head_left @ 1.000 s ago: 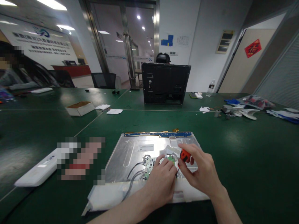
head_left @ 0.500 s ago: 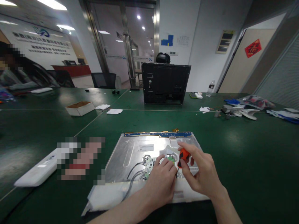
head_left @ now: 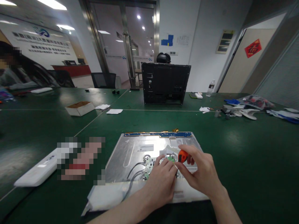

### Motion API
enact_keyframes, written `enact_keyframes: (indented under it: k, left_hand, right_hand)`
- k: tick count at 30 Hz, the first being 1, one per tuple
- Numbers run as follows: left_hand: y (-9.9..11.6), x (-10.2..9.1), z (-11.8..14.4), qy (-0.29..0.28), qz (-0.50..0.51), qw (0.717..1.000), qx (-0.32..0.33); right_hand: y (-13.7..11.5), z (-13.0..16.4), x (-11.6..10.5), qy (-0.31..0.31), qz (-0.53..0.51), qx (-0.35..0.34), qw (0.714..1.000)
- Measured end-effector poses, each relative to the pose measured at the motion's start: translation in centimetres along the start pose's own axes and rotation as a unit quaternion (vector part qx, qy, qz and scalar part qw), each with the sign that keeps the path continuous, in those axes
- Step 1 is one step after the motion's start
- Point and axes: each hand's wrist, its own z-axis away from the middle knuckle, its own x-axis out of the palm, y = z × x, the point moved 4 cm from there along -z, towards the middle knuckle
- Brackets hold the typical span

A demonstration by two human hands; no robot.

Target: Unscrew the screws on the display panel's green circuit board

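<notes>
A flat metal display panel lies on the table in front of me, a blue circuit strip along its far edge. My right hand pinches the orange and black handle of a screwdriver, held tilted over the panel. Its shaft runs down beside my left hand, which is closed and rests on the green circuit board. That hand hides much of the board and the screwdriver's tip; what its fingers grip is out of sight. Grey cables leave the board's left side.
White foam wrap lies along the panel's near edge. At left is a long white case beside a pixelated patch. Farther back stand an open box, a black monitor housing and a bottle. Loose parts lie at right.
The screwdriver's handle has turned a little in my right fingers, and the thumb has shifted slightly left. My left hand stays in place on the board.
</notes>
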Motion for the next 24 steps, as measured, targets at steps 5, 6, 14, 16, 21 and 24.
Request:
enact_keyframes:
  k: [5,6,14,16,21,24]
  left_hand:
    - [0.03,-0.05,-0.13,-0.018,-0.004,1.0,-0.003]
    - [0.02,-0.05,-0.14,-0.02,-0.005,1.0,-0.002]
    - [0.06,0.01,-0.06,-0.017,-0.021,1.0,0.008]
    - [0.06,0.0,-0.04,-0.012,-0.017,1.0,0.009]
    - [-0.05,0.14,0.0,-0.009,-0.01,1.0,0.005]
    - [-0.09,0.16,0.01,-0.01,-0.007,1.0,0.001]
  right_hand:
    - [-0.21,0.0,-0.24,-0.001,-0.02,0.004,1.0]
    - [-0.2,0.02,-0.25,0.002,-0.019,0.005,1.0]
    - [0.22,0.03,-0.01,0.023,-0.021,0.02,0.999]
    - [0.31,0.0,0.1,0.018,-0.018,0.014,1.0]
    - [0.41,0.03,0.28,0.003,-0.001,0.001,1.0]
    - [0.31,0.02,0.17,0.003,-0.003,0.001,1.0]
